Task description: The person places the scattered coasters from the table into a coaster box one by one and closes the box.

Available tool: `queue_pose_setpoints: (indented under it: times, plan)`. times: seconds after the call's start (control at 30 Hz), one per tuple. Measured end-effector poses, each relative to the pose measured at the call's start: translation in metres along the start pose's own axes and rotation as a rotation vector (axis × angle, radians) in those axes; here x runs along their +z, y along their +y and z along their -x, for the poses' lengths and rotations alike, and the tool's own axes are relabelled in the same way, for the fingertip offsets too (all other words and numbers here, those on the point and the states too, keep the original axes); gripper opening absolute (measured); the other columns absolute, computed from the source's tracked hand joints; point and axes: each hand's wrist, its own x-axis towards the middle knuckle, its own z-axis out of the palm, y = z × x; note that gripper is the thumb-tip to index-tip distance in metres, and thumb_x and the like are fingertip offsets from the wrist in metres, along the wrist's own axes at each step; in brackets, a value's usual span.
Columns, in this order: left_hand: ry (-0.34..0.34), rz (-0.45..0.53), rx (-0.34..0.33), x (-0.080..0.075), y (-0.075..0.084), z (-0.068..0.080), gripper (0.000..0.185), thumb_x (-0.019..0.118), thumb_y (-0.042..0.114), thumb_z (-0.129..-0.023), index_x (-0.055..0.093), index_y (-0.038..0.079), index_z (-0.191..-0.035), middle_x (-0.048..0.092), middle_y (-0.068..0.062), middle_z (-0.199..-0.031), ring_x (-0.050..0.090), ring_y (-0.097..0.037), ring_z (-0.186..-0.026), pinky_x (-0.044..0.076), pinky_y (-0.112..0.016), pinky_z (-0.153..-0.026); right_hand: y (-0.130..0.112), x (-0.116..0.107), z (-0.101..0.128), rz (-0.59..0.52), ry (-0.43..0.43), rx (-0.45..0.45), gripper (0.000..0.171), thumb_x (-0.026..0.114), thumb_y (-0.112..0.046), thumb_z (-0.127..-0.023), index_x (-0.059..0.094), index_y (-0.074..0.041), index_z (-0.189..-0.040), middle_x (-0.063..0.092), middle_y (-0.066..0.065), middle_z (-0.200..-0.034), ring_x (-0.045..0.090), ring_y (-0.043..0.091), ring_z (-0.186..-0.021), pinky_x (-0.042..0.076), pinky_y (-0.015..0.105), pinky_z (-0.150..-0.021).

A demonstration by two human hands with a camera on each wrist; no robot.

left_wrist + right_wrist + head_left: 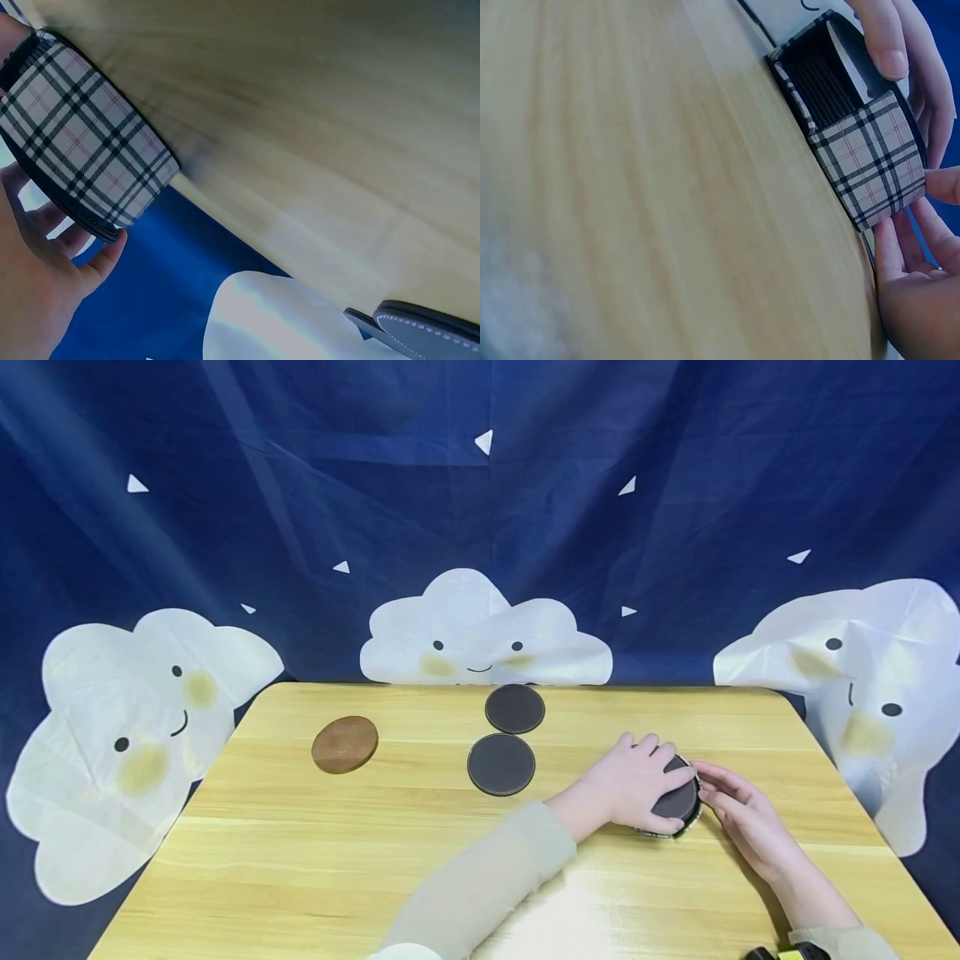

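On the right side of the table stands a round coaster holder (pixel 90 127) with a black, white and red plaid wall. Through a gap in that wall, dark stacked edges (pixel 821 86) show in the right wrist view. A black round coaster (pixel 675 802) with stitching lies over its top. My left hand (pixel 626 785) spans this coaster from above, fingers at its far rim and thumb at the near rim. From the right, my right hand (pixel 750 827) holds the holder's wall with thumb and fingertips. The left palm hides part of the coaster.
Two black round coasters (pixel 501 764) lie at the table's middle and back, the farther one (pixel 514 708) close behind the nearer. A brown wooden disc (pixel 345 745) lies at the left. Behind the wooden table (pixel 300 860) hangs a blue curtain (pixel 420 510) with white clouds.
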Motion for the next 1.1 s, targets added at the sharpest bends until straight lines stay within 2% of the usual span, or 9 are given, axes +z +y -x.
queue_pose_setpoints:
  times: [0.47, 0.77, 1.1]
  plan:
    - [0.015, -0.017, -0.009, 0.002, 0.004, -0.004, 0.073, 0.043, 0.082, -0.093, 0.043, 0.043, -0.156, 0.049, 0.010, -0.148, 0.046, -0.011, -0.134, 0.039, -0.033, -0.104, -0.001, 0.000, -0.001, 0.028, 0.015, 0.025, 0.054, 0.038, 0.013, -0.105, 0.068, -0.021, -0.135, 0.071, -0.014, -0.132, 0.067, -0.002, -0.118, 0.048, 0.009, -0.099]
    - [-0.026, -0.035, -0.010, 0.003, 0.007, -0.004, 0.077, 0.041, 0.082, -0.096, 0.037, 0.040, -0.161, 0.045, 0.008, -0.155, 0.043, -0.013, -0.141, 0.039, -0.033, -0.110, -0.002, 0.001, -0.002, 0.021, 0.009, 0.016, 0.054, 0.037, 0.014, -0.105, 0.068, -0.020, -0.135, 0.071, -0.013, -0.132, 0.067, -0.002, -0.117, 0.048, 0.009, -0.099]
    - [-0.049, -0.056, -0.015, 0.002, 0.011, -0.002, 0.076, 0.040, 0.081, -0.098, 0.036, 0.040, -0.161, 0.043, 0.006, -0.158, 0.042, -0.014, -0.144, 0.040, -0.033, -0.113, -0.001, -0.001, -0.001, 0.029, 0.011, 0.020, 0.054, 0.038, 0.014, -0.105, 0.067, -0.020, -0.135, 0.072, -0.013, -0.132, 0.067, -0.002, -0.117, 0.048, 0.009, -0.099]
